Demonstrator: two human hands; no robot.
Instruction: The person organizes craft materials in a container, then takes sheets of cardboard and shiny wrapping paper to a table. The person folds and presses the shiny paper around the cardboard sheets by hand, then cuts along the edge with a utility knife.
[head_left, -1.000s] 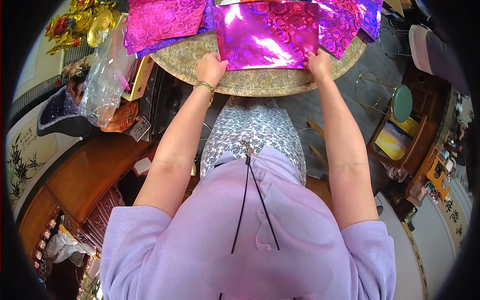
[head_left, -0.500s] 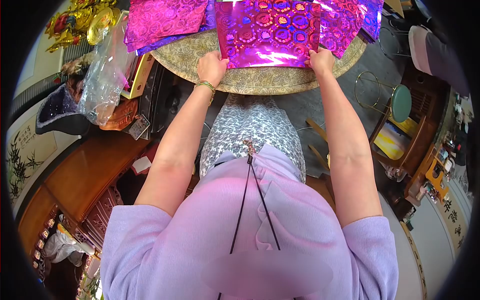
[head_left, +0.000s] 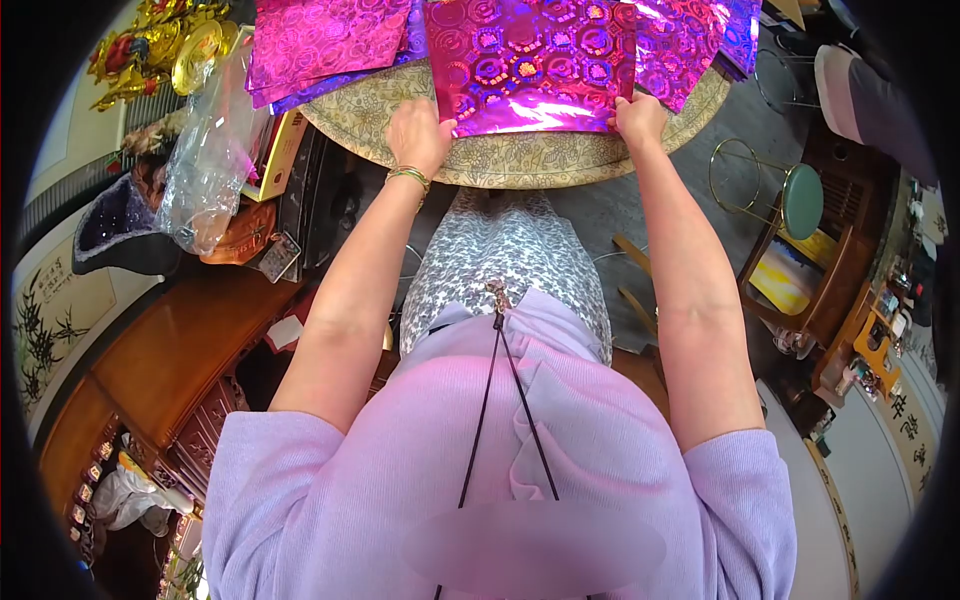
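Left hand [head_left: 420,137] and right hand [head_left: 640,122] pinch pink foil sheet [head_left: 530,70] at near corners.
Far edge cut off; single or layered, can't tell.

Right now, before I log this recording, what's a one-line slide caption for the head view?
Left hand and right hand hold a shiny pink sheet by its near corners above a patterned table.
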